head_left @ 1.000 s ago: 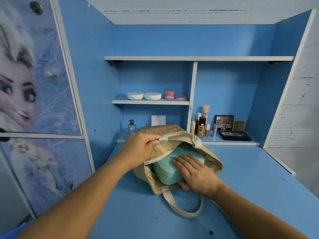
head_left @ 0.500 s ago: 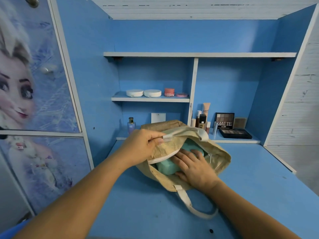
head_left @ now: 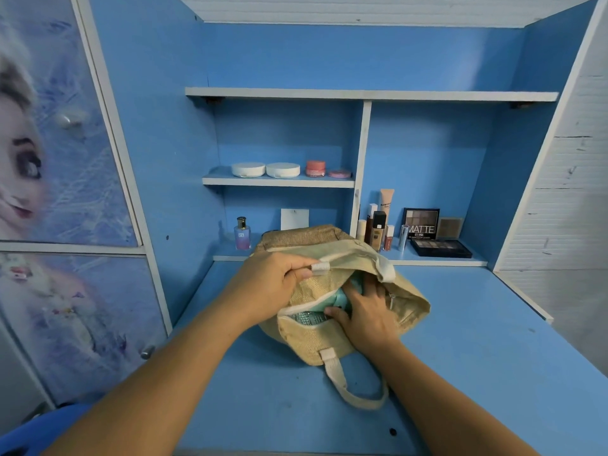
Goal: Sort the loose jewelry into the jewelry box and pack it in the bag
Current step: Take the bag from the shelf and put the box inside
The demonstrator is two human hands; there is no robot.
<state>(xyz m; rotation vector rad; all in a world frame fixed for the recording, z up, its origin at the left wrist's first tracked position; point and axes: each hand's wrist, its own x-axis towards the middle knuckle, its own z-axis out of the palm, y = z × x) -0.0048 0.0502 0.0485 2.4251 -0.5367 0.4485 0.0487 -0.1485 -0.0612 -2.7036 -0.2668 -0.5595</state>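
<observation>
Your left hand (head_left: 279, 281) pinches the rim of the jute bag (head_left: 309, 340); your right hand (head_left: 368, 315), fingers flat, presses the teal jewelry box (head_left: 334, 299) inside.

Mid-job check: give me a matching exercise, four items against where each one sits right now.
Items:
1. teal jewelry box
2. glass perfume bottle
3. white round compacts
4. black eyeshadow palette

Places:
A. small upper shelf
B. lower ledge, right of the white divider
C. inside the beige woven bag
D. lower ledge, left of the divider

Pairs: 1-C; 2-D; 3-A; 4-B
</observation>
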